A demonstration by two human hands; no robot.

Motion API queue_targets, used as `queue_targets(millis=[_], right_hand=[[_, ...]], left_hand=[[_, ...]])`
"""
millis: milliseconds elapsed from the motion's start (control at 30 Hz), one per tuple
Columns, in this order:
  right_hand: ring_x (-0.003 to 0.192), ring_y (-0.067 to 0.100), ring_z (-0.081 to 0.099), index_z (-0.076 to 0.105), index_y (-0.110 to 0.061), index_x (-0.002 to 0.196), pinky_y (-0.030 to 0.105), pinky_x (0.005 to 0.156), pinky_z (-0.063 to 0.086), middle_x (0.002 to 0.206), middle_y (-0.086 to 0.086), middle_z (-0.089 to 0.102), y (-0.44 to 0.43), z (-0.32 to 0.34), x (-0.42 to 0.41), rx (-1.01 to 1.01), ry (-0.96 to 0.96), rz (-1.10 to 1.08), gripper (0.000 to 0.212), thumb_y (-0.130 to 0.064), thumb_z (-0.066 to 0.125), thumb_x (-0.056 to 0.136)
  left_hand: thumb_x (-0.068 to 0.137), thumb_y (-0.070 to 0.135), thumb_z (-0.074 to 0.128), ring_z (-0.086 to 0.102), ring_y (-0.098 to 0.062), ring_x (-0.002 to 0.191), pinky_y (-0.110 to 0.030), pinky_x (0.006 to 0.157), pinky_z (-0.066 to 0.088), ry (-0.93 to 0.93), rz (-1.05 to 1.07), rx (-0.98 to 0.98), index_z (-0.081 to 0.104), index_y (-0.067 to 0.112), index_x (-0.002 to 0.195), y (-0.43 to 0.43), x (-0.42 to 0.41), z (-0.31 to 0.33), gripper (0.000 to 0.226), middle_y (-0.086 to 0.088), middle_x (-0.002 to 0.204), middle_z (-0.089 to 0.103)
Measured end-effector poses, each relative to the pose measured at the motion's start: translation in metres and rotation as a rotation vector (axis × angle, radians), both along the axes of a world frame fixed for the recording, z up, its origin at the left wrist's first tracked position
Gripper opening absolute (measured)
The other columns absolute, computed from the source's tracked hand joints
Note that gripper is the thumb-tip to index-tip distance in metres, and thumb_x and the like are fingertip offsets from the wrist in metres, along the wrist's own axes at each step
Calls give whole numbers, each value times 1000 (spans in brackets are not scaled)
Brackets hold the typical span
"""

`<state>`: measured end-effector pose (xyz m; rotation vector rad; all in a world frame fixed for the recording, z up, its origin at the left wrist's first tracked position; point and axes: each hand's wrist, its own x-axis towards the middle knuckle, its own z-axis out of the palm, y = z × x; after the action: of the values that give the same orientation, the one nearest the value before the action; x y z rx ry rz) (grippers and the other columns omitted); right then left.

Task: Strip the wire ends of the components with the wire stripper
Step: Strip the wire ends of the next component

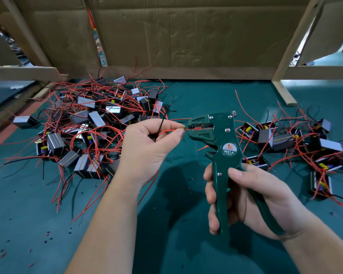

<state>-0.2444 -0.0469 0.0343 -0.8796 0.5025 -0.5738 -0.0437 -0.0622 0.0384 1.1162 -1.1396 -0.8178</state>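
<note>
Left hand point(147, 141) pinches red wire point(167, 131) near tip, end fed into wire stripper point(216, 135) head. Right hand point(244, 196) wraps handles, not fully squeezed. Keep wire straight, seated in jaws; squeeze steadily. Unstripped components point(83, 123) piled left.

A dark green tabletop point(206, 95) runs back to a wall of creased brown cardboard point(186, 36), held in a frame of pale wood — a slanted post point(295, 40) on the right, a flat rail point(22, 73) on the left. Bright white light shows through a gap point(306, 43) beside the right post. Below it, a short wooden strip point(283, 92) lies on the green surface.
</note>
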Motion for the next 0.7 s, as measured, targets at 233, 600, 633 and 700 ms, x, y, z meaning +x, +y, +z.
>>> queue_targets(millis=[233, 600, 633, 700], right_hand=[[44, 31, 57, 65, -11, 85, 39, 51, 49, 68, 14, 56, 2, -1, 7, 32, 45, -84, 55, -61, 75, 65], [70, 44, 61, 65, -2, 105, 57, 69, 53, 87, 22, 60, -12, 0, 0, 105, -131, -222, 56, -39, 74, 64], [72, 45, 61, 64, -2, 107, 58, 70, 52, 88, 23, 60, -13, 0, -2, 99, -140, -178, 59, -37, 78, 62], [73, 46, 61, 64, -1, 110, 58, 71, 51, 90, 24, 60, -12, -1, -4, 105, -132, -86, 62, -35, 81, 61]], left_hand=[[85, 17, 61, 31, -8, 46, -17, 41, 30, 70, -91, 22, 57, 24, 84, 1, 0, 1, 8, 13, 57, 43], [90, 36, 54, 41, -7, 54, -17, 51, 40, -152, -144, 55, 71, 34, 76, -2, -3, -4, 23, 13, 66, 57], [89, 38, 59, 43, -7, 56, -16, 53, 39, -164, -130, 52, 73, 35, 80, -2, -3, -4, 18, 8, 74, 60], [84, 37, 61, 45, -6, 59, -19, 58, 38, -175, -100, 27, 75, 35, 88, -2, -5, -5, 14, 4, 82, 59]])
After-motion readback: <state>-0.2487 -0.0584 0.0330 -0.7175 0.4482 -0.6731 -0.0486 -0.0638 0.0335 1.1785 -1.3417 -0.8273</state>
